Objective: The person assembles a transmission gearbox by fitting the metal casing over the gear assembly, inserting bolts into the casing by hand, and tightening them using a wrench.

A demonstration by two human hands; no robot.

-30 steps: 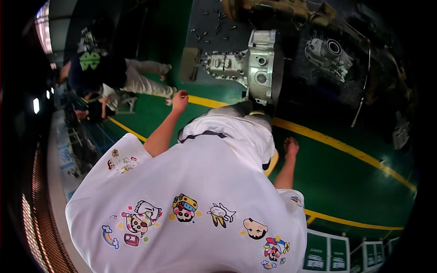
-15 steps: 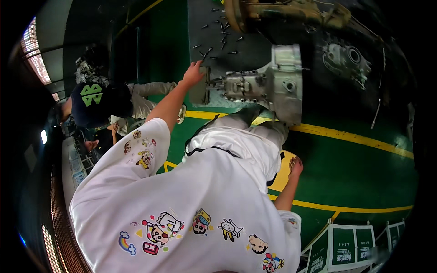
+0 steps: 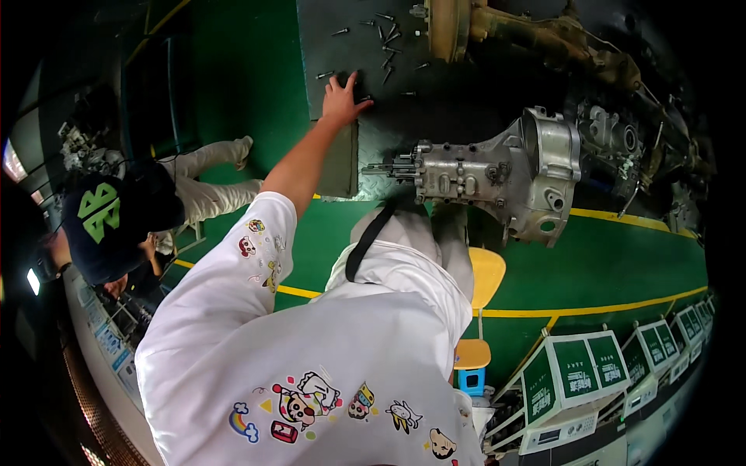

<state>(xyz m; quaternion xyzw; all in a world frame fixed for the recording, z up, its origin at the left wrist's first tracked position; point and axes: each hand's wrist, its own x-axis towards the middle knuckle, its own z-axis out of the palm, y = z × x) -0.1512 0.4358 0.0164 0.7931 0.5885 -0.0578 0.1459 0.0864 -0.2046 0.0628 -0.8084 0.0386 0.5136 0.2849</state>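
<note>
Bolts (image 3: 386, 35) scattered loose on dark checker plate (image 3: 466, 85), up at twelve o'clock, long axes pointing every which way. Nearer in, at centre: grey gearbox casing (image 3: 497, 175), long axis lying three-to-nine, shaft end toward nine, bell housing at three. Beyond it, left hand (image 3: 343, 99) stretched out flat, fingers spread, palm down on the plate, gripping nothing. One bolt just beside the fingertips at three o'clock, the rest farther off toward twelve and one. Right hand out of sight.
</note>
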